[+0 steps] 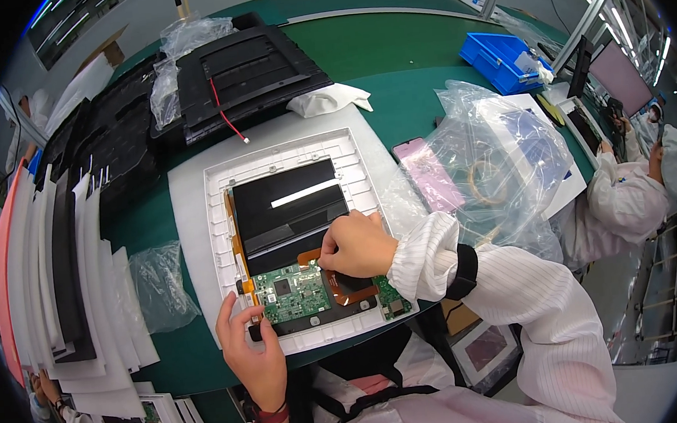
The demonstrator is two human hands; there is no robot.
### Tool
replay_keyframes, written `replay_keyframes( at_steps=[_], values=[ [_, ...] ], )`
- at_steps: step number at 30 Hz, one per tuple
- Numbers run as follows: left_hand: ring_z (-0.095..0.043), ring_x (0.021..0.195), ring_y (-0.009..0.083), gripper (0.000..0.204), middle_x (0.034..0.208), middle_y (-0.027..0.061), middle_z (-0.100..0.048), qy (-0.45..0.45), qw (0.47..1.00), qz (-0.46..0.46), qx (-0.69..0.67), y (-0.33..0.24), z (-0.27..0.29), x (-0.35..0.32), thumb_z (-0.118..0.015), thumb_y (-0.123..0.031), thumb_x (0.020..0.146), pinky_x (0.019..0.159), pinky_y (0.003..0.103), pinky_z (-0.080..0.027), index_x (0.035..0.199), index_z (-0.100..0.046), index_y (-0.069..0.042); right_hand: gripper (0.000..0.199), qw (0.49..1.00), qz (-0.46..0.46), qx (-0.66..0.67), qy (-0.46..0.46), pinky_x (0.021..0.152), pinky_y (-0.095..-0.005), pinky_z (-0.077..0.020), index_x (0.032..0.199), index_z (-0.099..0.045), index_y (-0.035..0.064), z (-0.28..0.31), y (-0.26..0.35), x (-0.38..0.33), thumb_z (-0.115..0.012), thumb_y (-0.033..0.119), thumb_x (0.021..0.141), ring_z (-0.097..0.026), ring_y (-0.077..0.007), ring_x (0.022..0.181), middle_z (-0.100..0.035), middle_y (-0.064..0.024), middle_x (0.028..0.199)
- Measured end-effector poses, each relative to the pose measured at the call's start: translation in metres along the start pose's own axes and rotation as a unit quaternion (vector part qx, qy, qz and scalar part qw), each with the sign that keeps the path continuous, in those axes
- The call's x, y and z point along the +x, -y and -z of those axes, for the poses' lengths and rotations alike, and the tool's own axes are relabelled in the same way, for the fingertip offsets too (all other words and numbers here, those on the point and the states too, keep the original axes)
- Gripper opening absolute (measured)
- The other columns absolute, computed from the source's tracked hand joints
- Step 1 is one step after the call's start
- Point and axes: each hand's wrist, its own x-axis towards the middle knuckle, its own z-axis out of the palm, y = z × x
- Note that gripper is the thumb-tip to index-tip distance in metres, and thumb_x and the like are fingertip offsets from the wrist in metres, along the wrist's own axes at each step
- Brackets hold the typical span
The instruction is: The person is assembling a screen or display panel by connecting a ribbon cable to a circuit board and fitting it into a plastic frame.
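Note:
A white plastic frame [286, 156] lies on a grey foam pad [186, 192] on the green table. Inside it sits a glossy black panel [286, 208] with a green circuit board [291, 291] at its near end and an orange flex cable [308, 255] beside it. My right hand [357, 246] is curled with its fingertips pressing on the orange flex cable just right of the board. My left hand [249, 338] rests on the near edge of the frame, thumb and fingers touching the black strip below the board. Neither hand lifts anything.
Black trays [252, 67] with a red wire [223, 109] stand at the back. White and black sheets [64, 265] are stacked on the left. Clear plastic bags [501, 159] and a pink sheet [429, 174] lie right. A blue bin [501, 59] sits far right; another person [639, 188] works there.

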Motion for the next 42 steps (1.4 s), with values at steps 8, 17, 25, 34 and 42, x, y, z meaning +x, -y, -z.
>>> replay_keyframes(
  at_steps=[8,17,25,34,42],
  values=[
    [-0.051,0.111,0.0327,0.02,0.12,0.0171,-0.052,0.006,1.0,0.003,0.002,-0.001,0.001,0.0,-0.061,0.007,0.072,0.093,0.039,-0.04,0.089,-0.059,-0.002,0.016,1.0,0.011,0.027,-0.006,0.076,-0.0402,-0.0325,0.066,-0.07,0.0091,-0.003,0.0,-0.002,-0.067,0.023,0.073,-0.059,-0.0253,0.075,-0.065,-0.0064,0.067],
    [-0.052,0.11,0.0323,0.02,0.118,0.0165,-0.053,0.005,1.0,-0.002,0.002,-0.003,0.001,0.001,-0.061,0.007,0.072,0.093,0.039,-0.04,0.089,-0.059,-0.003,0.018,0.999,0.007,0.028,-0.041,0.073,-0.0401,-0.0317,0.064,-0.069,0.0087,-0.006,0.0,-0.005,-0.067,0.024,0.073,-0.06,-0.0254,0.074,-0.065,-0.0071,0.066],
    [-0.052,0.108,0.0308,0.018,0.115,0.0154,-0.054,0.003,1.0,0.002,-0.015,-0.001,0.004,0.0,-0.061,0.007,0.073,0.093,0.038,-0.04,0.088,-0.059,-0.003,0.02,0.997,0.045,-0.041,-0.046,0.074,-0.0391,-0.03,0.064,-0.07,0.0109,0.003,0.003,-0.012,-0.066,0.027,0.074,-0.059,-0.0234,0.072,-0.064,-0.0061,0.065],
    [-0.053,0.108,0.0302,0.017,0.114,0.0151,-0.055,0.005,1.0,0.001,-0.011,-0.001,0.004,0.001,-0.061,0.006,0.073,0.091,0.038,-0.041,0.088,-0.06,-0.003,0.017,1.0,0.002,0.019,-0.008,0.075,-0.0402,-0.0297,0.066,-0.071,0.0104,-0.002,0.002,-0.006,-0.066,0.024,0.074,-0.06,-0.0231,0.071,-0.065,-0.0054,0.065],
    [-0.053,0.107,0.0307,0.019,0.112,0.0153,-0.056,0.007,1.0,0.005,-0.024,0.0,0.004,0.002,-0.062,0.007,0.071,0.091,0.038,-0.042,0.087,-0.06,-0.002,0.013,0.999,0.011,0.037,-0.035,0.075,-0.0392,-0.0302,0.066,-0.07,0.0099,-0.011,0.001,-0.004,-0.066,0.02,0.073,-0.059,-0.0231,0.072,-0.064,-0.0063,0.064]
  ],
)
